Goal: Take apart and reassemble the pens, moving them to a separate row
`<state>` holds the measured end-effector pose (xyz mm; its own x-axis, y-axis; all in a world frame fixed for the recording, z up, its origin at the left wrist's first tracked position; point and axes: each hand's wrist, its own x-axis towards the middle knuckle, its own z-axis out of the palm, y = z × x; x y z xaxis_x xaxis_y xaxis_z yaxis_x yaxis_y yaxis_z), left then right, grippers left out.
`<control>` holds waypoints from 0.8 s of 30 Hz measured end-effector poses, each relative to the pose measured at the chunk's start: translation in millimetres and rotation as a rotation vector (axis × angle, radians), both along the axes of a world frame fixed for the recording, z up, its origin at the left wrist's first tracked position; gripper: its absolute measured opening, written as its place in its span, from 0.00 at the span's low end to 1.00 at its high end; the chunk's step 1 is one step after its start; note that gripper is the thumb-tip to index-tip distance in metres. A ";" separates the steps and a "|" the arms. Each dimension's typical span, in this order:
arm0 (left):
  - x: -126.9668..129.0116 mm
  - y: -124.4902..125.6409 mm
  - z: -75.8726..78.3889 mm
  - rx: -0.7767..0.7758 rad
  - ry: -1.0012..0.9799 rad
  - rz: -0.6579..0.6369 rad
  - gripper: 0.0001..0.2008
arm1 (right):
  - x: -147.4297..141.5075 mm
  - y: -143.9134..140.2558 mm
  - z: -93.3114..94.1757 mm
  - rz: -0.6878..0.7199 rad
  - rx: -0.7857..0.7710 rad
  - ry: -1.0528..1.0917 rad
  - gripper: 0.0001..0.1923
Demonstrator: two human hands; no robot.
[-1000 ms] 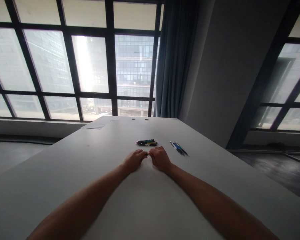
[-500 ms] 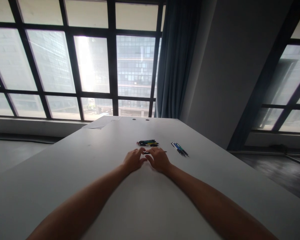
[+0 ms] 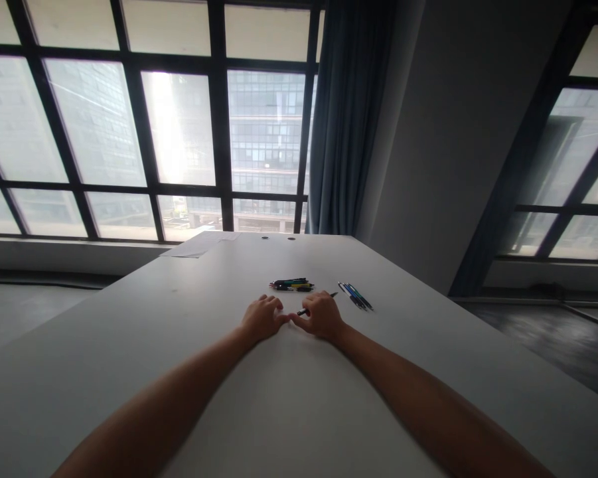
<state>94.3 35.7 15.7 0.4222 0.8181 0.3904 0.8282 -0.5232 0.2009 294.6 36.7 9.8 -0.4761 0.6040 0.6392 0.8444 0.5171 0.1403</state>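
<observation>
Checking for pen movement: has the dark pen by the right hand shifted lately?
Yes. The dark pen now angles right, tip toward the blue pens.

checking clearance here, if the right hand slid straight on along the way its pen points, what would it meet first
Most likely the small group of blue pens. The right hand grips a dark pen whose tip aims up and right across the white table, toward that group. Depth is unclear, so it might pass just short of them.

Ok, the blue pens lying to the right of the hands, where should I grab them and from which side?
Grip the blue pens across the middle of their barrels, from above. They lie flat, side by side on the table, clear all round, so a top-down pinch likely fits best. The right hand is nearest.
</observation>
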 end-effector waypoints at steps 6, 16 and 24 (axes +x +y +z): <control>-1.2 2.0 -2.1 0.006 -0.010 -0.017 0.13 | 0.6 -0.6 1.1 -0.010 -0.020 0.008 0.23; -1.4 4.3 -4.7 0.041 -0.005 -0.035 0.14 | 0.2 -2.5 2.9 0.012 -0.040 0.009 0.26; -1.2 4.6 -5.8 0.036 0.000 -0.026 0.12 | 4.1 0.9 9.1 0.065 -0.002 0.000 0.24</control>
